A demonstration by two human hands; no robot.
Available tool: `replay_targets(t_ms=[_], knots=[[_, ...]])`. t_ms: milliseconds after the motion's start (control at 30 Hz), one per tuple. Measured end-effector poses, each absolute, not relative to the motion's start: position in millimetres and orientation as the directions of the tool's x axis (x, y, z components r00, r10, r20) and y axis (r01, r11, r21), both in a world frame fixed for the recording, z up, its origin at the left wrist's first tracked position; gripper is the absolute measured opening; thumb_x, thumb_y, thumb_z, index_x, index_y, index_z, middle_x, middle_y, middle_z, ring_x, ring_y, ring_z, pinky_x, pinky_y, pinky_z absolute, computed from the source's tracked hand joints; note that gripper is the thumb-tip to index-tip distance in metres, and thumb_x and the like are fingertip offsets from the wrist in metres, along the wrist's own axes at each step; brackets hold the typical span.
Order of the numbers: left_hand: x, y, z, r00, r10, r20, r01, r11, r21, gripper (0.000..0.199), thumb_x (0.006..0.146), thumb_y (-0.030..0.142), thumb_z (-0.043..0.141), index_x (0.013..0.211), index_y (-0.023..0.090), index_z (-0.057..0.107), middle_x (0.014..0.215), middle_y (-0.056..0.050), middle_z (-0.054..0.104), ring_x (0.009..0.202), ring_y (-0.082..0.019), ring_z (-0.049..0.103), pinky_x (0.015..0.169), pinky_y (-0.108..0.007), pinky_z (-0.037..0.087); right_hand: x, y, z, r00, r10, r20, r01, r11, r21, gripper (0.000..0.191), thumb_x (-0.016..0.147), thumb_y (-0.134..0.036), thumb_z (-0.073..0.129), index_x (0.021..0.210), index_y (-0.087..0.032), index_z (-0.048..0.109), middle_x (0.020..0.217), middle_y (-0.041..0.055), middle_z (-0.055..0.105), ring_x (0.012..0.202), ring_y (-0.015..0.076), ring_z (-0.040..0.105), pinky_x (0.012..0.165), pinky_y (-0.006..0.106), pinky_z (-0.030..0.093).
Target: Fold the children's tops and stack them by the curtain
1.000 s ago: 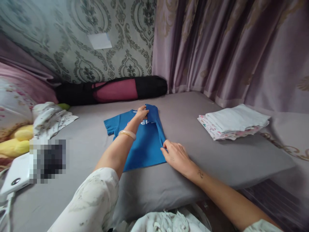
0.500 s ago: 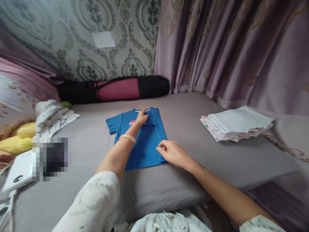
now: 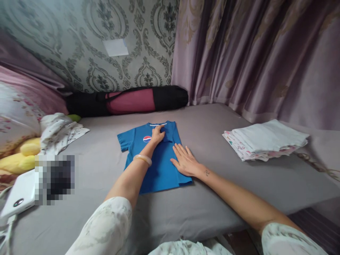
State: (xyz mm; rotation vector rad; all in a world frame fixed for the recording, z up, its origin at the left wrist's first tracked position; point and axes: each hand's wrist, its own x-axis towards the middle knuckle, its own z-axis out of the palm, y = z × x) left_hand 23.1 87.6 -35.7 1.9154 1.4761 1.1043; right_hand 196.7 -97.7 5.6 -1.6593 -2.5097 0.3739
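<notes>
A blue T-shirt (image 3: 159, 170) with a round red, white and blue logo lies on the grey sheet, its neckline away from me. Its right side is folded inward, with the sleeve lying over the chest; the left sleeve is spread out. My left hand (image 3: 158, 134) rests on the chest near the neckline, fingers bent against the cloth; whether it pinches any fabric is hard to tell. Flat on the shirt's folded right edge lies my right hand (image 3: 185, 161), its fingers spread and holding nothing.
Folded pale cloths (image 3: 268, 140) are stacked on the right. A black and maroon long bag (image 3: 130, 101) lies along the wall. On the left are a crumpled white cloth (image 3: 60, 132), a yellow plush item (image 3: 20, 159) and a white device (image 3: 21, 193) with a cable.
My right hand has opened from curled fingers and now lies flat on the shirt's right edge. The lower right corner of the shirt sits slightly further right. My left hand stays near the neckline.
</notes>
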Motion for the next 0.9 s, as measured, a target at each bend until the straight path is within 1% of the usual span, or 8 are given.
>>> replay_targets(t_ms=[133, 200, 267, 333, 400, 533, 667, 900], knots=[[24.3, 87.2, -40.7, 0.095, 0.929, 0.358, 0.555, -0.348, 0.755, 0.051, 0.072, 0.01, 0.057, 0.123, 0.016, 0.064, 0.117, -0.01, 0.066, 0.102, -0.024, 0.061, 0.101, -0.044, 0.044, 197.1, -100.0, 6.0, -0.394, 0.918, -0.053, 0.893, 0.368, -0.26, 0.078, 0.097, -0.06, 0.015, 0.154, -0.008, 0.021, 0.161, 0.0141, 0.014, 0.149, 0.0276, 0.009, 0.119, 0.051, 0.006], [24.9, 85.2, -42.0, 0.101, 0.918, 0.383, 0.551, -0.372, 0.747, 0.05, 0.073, 0.011, 0.058, 0.123, 0.015, 0.063, 0.118, -0.011, 0.066, 0.102, -0.024, 0.061, 0.1, -0.044, 0.044, 196.5, -97.0, 11.9, -0.405, 0.914, -0.038, 0.89, 0.384, -0.244, 0.077, 0.097, -0.061, 0.018, 0.153, -0.009, 0.028, 0.16, 0.0158, 0.02, 0.148, 0.0295, 0.014, 0.118, 0.052, 0.007], [25.6, 83.2, -43.1, 0.093, 0.909, 0.406, 0.548, -0.388, 0.741, 0.047, 0.075, 0.014, 0.059, 0.122, 0.015, 0.063, 0.115, -0.011, 0.066, 0.101, -0.025, 0.061, 0.099, -0.044, 0.045, 196.1, -86.3, 20.6, -0.409, 0.912, -0.006, 0.889, 0.397, -0.227, 0.068, 0.099, -0.057, 0.022, 0.145, -0.012, 0.043, 0.153, 0.0165, 0.037, 0.142, 0.0304, 0.03, 0.117, 0.052, 0.011], [26.8, 81.9, -44.1, 0.07, 0.902, 0.425, 0.55, -0.391, 0.739, 0.043, 0.077, 0.017, 0.06, 0.12, 0.015, 0.064, 0.112, -0.011, 0.067, 0.1, -0.025, 0.061, 0.098, -0.044, 0.046, 196.5, -66.3, 28.9, -0.38, 0.924, 0.033, 0.899, 0.378, -0.221, 0.055, 0.101, -0.046, 0.023, 0.131, -0.016, 0.057, 0.136, 0.0137, 0.058, 0.128, 0.0275, 0.048, 0.114, 0.049, 0.018], [28.1, 81.3, -44.5, 0.056, 0.898, 0.436, 0.547, -0.393, 0.739, 0.041, 0.077, 0.016, 0.06, 0.118, 0.015, 0.064, 0.11, -0.011, 0.067, 0.1, -0.025, 0.061, 0.097, -0.044, 0.047, 197.6, -38.9, 33.0, -0.308, 0.949, 0.067, 0.922, 0.315, -0.226, 0.049, 0.102, -0.033, 0.021, 0.122, -0.016, 0.062, 0.124, 0.0119, 0.066, 0.119, 0.0239, 0.055, 0.11, 0.043, 0.028], [29.4, 80.9, -43.8, 0.065, 0.893, 0.446, 0.52, -0.412, 0.749, 0.042, 0.076, 0.013, 0.059, 0.118, 0.016, 0.063, 0.118, -0.011, 0.064, 0.108, -0.025, 0.06, 0.098, -0.042, 0.047, 197.7, 17.9, 23.8, -0.206, 0.975, 0.085, 0.948, 0.221, -0.228, 0.048, 0.099, -0.022, 0.025, 0.138, -0.011, 0.049, 0.145, 0.0143, 0.05, 0.135, 0.0244, 0.041, 0.113, 0.045, 0.024], [28.9, 80.0, -42.8, 0.082, 0.893, 0.442, 0.502, -0.42, 0.756, 0.046, 0.074, 0.01, 0.058, 0.119, 0.019, 0.061, 0.123, -0.009, 0.062, 0.113, -0.024, 0.058, 0.1, -0.04, 0.047, 190.4, 55.4, 5.7, -0.192, 0.981, 0.036, 0.951, 0.195, -0.238, 0.054, 0.099, -0.027, 0.022, 0.148, -0.008, 0.036, 0.157, 0.0138, 0.031, 0.146, 0.0246, 0.021, 0.117, 0.051, 0.014], [29.2, 77.5, -42.8, 0.09, 0.906, 0.414, 0.528, -0.396, 0.751, 0.051, 0.075, 0.007, 0.053, 0.124, 0.018, 0.056, 0.127, -0.011, 0.058, 0.115, -0.024, 0.057, 0.098, -0.04, 0.048, 183.1, 81.4, -7.3, -0.123, 0.992, -0.018, 0.959, 0.114, -0.261, 0.064, 0.099, -0.042, 0.012, 0.152, -0.008, 0.026, 0.16, 0.0131, 0.021, 0.147, 0.0264, 0.015, 0.116, 0.056, 0.01]])
